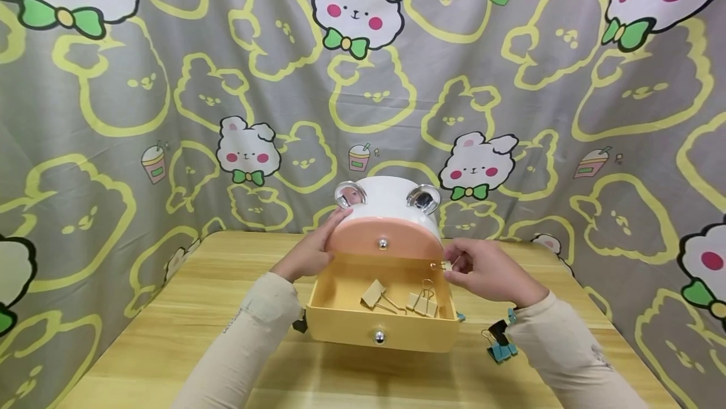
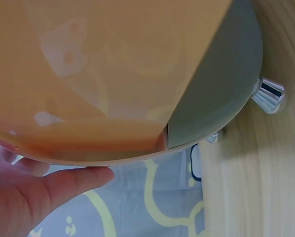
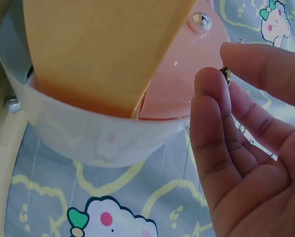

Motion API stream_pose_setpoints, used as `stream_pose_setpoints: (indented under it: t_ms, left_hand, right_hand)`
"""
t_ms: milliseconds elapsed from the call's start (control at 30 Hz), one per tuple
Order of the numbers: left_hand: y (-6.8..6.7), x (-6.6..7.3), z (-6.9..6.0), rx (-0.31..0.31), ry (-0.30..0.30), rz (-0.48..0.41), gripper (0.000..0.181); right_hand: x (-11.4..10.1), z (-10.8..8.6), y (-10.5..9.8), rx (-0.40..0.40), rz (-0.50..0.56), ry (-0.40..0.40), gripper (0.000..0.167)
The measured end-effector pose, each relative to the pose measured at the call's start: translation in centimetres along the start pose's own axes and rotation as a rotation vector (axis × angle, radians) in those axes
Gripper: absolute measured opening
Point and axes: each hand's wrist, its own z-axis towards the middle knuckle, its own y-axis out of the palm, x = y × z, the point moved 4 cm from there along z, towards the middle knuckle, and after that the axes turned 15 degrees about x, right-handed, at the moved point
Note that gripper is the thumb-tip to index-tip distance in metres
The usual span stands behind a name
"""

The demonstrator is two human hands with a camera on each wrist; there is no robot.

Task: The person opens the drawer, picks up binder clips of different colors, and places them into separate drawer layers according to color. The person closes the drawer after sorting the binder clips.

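A white drawer box (image 1: 391, 195) with a pink upper drawer (image 1: 354, 239) stands on the table, its yellow lower drawer (image 1: 340, 327) pulled out toward me. Inside the yellow drawer lie a yellow binder clip (image 1: 372, 293) and another pale yellow binder clip (image 1: 422, 306). My left hand (image 1: 311, 253) rests against the box's left side, the thumb straight along it in the left wrist view. Beside the drawer's right wall, my right hand (image 1: 490, 270) pinches a small yellow binder clip (image 1: 447, 266) between thumb and fingers; the fingers mostly hide it in the right wrist view.
To the right of the drawer, near my right sleeve, lie a teal binder clip (image 1: 501, 352) and a black binder clip (image 1: 498, 331). A black item (image 1: 300, 323) shows partly at the drawer's left. A patterned curtain (image 1: 374, 94) hangs behind the wooden table (image 1: 227, 283).
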Motion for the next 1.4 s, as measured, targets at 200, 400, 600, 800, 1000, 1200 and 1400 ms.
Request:
stream_pose_setpoints:
  t_ms: [200, 400, 600, 800, 1000, 1200, 1400]
  left_hand:
    - [0.0, -0.2, 0.0, -0.003, -0.01, -0.006, 0.098]
    - [0.1, -0.2, 0.1, -0.002, -0.02, -0.008, 0.098]
    - [0.0, 0.0, 0.0, 0.011, -0.005, -0.007, 0.098]
    - [0.0, 0.1, -0.1, 0.027, 0.001, -0.005, 0.098]
    - [0.2, 0.1, -0.3, 0.049, 0.008, -0.025, 0.097]
    - [0.1, -0.3, -1.1, 0.112, 0.048, -0.16, 0.079]
    - [-0.3, -1.6, -3.2, 0.065, -0.007, -0.39, 0.08]
  right_hand:
    - [-0.7, 0.3, 0.5, -0.003, 0.016, -0.032, 0.017]
    - [-0.9, 0.5, 0.6, -0.007, 0.023, -0.035, 0.016]
    - [-0.9, 0.6, 0.8, -0.011, 0.03, -0.046, 0.016]
    - [-0.8, 0.5, 1.0, -0.011, 0.025, -0.056, 0.017]
    - [-0.7, 0.4, 1.2, -0.005, 0.051, -0.041, 0.017]
    - [0.1, -0.1, 1.0, 0.225, 0.105, -0.044, 0.021]
    - [2.1, -1.7, 1.2, 0.329, 0.255, 0.0, 0.053]
